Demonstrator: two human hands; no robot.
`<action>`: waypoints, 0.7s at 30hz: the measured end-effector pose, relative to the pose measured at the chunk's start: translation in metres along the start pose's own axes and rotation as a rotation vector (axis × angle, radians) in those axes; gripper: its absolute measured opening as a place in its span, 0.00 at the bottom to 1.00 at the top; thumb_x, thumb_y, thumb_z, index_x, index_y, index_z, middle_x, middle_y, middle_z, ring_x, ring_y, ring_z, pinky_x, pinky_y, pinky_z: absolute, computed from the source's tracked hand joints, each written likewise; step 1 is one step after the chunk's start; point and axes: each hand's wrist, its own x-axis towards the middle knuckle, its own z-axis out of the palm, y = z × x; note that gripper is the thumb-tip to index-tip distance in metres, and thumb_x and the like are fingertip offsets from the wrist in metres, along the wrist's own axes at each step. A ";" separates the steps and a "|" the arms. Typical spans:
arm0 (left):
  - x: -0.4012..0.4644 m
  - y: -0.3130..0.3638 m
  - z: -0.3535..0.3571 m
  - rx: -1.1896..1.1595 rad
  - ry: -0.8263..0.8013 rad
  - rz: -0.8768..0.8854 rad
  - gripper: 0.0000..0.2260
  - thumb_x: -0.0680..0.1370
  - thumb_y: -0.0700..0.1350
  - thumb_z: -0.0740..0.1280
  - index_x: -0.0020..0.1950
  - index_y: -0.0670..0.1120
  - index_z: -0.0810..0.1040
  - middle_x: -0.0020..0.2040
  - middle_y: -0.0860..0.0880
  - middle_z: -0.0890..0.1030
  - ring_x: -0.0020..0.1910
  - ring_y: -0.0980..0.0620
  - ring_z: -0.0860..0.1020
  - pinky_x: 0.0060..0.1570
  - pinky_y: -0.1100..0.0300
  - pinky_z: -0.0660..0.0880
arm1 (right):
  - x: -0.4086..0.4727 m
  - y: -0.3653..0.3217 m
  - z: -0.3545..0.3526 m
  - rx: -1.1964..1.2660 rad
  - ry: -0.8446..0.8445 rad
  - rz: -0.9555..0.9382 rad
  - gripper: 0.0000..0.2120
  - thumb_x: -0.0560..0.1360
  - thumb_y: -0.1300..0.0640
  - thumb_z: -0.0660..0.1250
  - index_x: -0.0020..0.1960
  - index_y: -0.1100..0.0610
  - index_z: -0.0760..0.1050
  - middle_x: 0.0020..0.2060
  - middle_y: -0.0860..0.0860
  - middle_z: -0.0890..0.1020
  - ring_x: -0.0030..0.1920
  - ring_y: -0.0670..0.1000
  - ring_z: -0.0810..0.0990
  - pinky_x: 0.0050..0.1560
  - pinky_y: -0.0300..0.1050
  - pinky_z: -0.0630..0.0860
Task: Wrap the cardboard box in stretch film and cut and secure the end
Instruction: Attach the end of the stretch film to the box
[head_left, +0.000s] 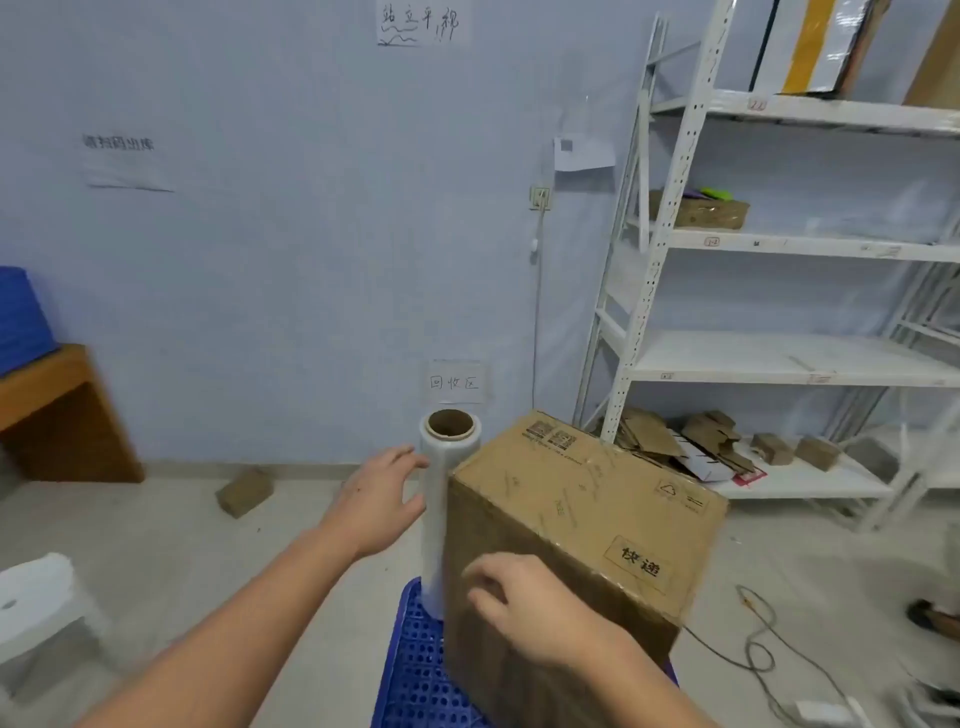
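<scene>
Left hand (371, 501) is held with fingers spread, touching the stretch film roll (439, 512), nothing clamped. Roll stands upright, long axis vertical, core opening up, on blue pallet (415, 675), just beside cardboard box (576, 530). Right hand (524, 605) rests on the box's near face, fingers loosely curled, gripping nothing. White shelving (779, 244) is seen behind, right.

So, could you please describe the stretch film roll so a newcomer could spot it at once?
Find the big cardboard box standing on the blue perforated pallet. The stretch film roll stands upright against the box's left side, by the left hand. It alone is a tall whitish cylinder with an open brown core.
</scene>
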 end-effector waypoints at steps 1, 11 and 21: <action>0.015 -0.010 -0.004 0.012 -0.006 0.055 0.22 0.80 0.52 0.67 0.75 0.56 0.71 0.79 0.53 0.65 0.77 0.51 0.65 0.75 0.50 0.64 | 0.020 -0.006 -0.002 0.002 0.067 0.004 0.14 0.80 0.50 0.62 0.65 0.47 0.76 0.61 0.43 0.79 0.59 0.42 0.77 0.62 0.40 0.73; 0.104 -0.050 0.001 0.171 -0.195 0.263 0.33 0.78 0.52 0.70 0.81 0.51 0.62 0.82 0.51 0.60 0.79 0.48 0.60 0.78 0.48 0.60 | 0.120 -0.033 -0.024 -0.083 0.367 0.306 0.14 0.80 0.55 0.62 0.64 0.55 0.77 0.58 0.51 0.79 0.58 0.51 0.77 0.60 0.47 0.74; 0.162 -0.060 0.038 0.325 -0.278 0.565 0.30 0.78 0.60 0.68 0.77 0.51 0.67 0.79 0.50 0.66 0.80 0.48 0.58 0.77 0.47 0.54 | 0.206 -0.020 -0.021 -0.552 0.230 0.544 0.27 0.76 0.40 0.59 0.67 0.55 0.76 0.75 0.57 0.64 0.77 0.60 0.56 0.76 0.57 0.54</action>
